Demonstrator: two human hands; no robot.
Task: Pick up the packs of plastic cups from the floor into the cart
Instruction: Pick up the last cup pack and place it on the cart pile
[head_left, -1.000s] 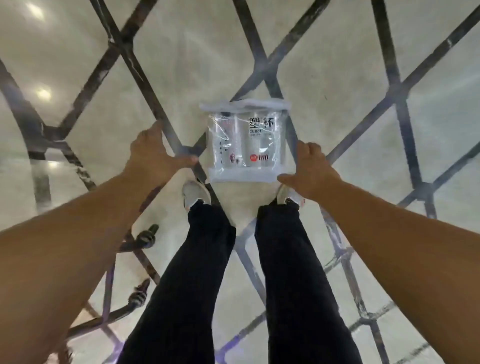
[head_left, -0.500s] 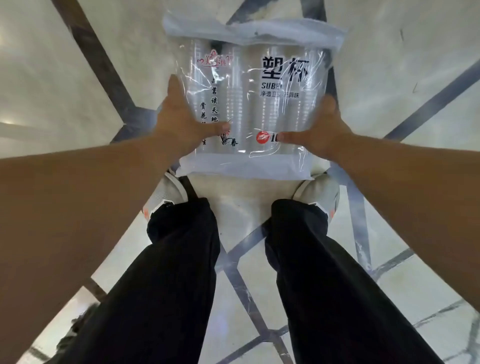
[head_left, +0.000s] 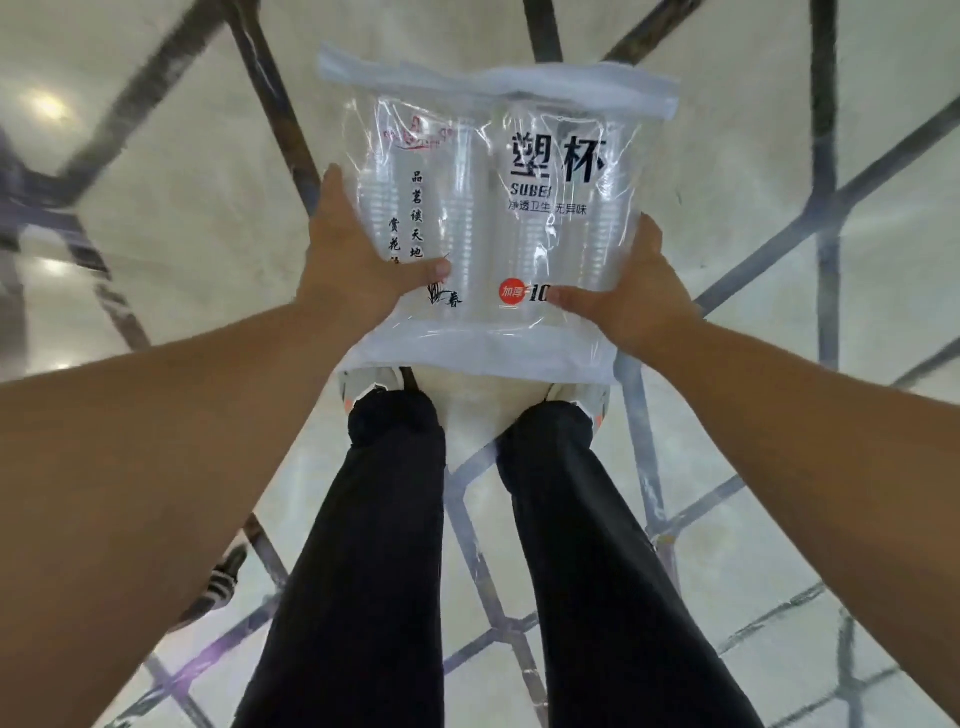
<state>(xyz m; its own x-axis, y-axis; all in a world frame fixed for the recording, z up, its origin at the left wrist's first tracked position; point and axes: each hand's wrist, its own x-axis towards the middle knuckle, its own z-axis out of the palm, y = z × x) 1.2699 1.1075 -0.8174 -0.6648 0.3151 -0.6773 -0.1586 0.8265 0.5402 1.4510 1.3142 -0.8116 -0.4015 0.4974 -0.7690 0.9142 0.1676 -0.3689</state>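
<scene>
The left hand (head_left: 353, 260) and right hand (head_left: 628, 291) clasp the pack of plastic cups (head_left: 493, 208) by its lower sides at frame centre, its long axis pointing toward the top edge.

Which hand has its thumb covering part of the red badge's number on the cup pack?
The right hand: its thumb lies across the number beside the red badge on the pack of plastic cups. The left hand's thumb sits by the black plant drawing.
</scene>
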